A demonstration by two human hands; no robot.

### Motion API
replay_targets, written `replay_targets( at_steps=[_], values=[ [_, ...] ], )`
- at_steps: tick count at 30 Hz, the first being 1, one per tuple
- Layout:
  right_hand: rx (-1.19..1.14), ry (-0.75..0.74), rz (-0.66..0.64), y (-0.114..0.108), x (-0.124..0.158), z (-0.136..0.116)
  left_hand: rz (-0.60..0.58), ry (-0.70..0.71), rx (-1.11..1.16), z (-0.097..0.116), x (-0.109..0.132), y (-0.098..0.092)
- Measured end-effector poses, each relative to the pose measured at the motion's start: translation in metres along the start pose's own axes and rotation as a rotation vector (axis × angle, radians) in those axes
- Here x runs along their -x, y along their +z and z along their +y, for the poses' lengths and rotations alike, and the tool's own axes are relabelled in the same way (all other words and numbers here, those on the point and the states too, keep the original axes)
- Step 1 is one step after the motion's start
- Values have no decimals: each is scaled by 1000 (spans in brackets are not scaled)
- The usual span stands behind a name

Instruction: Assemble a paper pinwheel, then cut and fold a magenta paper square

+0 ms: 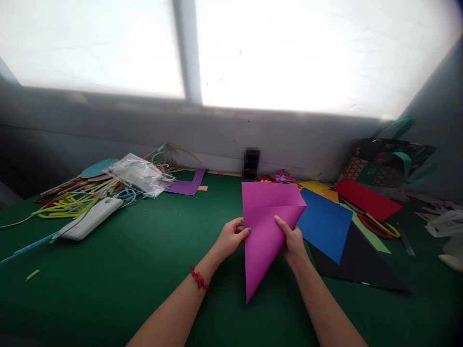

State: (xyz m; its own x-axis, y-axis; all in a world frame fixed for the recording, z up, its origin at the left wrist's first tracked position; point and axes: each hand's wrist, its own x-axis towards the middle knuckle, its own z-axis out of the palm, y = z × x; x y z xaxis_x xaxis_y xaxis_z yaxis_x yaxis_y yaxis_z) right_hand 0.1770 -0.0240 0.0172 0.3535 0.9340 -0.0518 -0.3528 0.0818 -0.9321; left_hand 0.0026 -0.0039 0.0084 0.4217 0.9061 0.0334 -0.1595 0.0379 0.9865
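Observation:
A magenta sheet of paper [265, 226], folded over into a pointed, cone-like shape, is held up above the green table with its tip toward me. My left hand [233, 236] pinches its left edge between thumb and fingers. On the opposite side, my right hand [292, 238] grips the slanted right edge, thumb on the front face and fingers hidden behind. Just right of the paper lies a blue sheet [325, 224], partly over a black sheet [361, 260].
Scissors [381, 226] with red and yellow handles lie by a red sheet [369, 197]. Behind stands a patterned bag [383, 164]. At left are a white glue gun or similar device [92, 219], bundled pipe cleaners [65, 205], a clear plastic bag [141, 173] and purple paper scrap [186, 185].

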Motion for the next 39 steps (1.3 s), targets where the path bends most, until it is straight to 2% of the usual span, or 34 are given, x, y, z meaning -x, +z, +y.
replay_targets(
  at_steps=[19, 39],
  values=[
    [-2, -44, 22, 3, 2, 0, 0, -1, 23, -2, 0, -1],
    [-74, 0, 70, 4, 2, 1, 22, 25, 7, -3, -1, 2]
  ],
)
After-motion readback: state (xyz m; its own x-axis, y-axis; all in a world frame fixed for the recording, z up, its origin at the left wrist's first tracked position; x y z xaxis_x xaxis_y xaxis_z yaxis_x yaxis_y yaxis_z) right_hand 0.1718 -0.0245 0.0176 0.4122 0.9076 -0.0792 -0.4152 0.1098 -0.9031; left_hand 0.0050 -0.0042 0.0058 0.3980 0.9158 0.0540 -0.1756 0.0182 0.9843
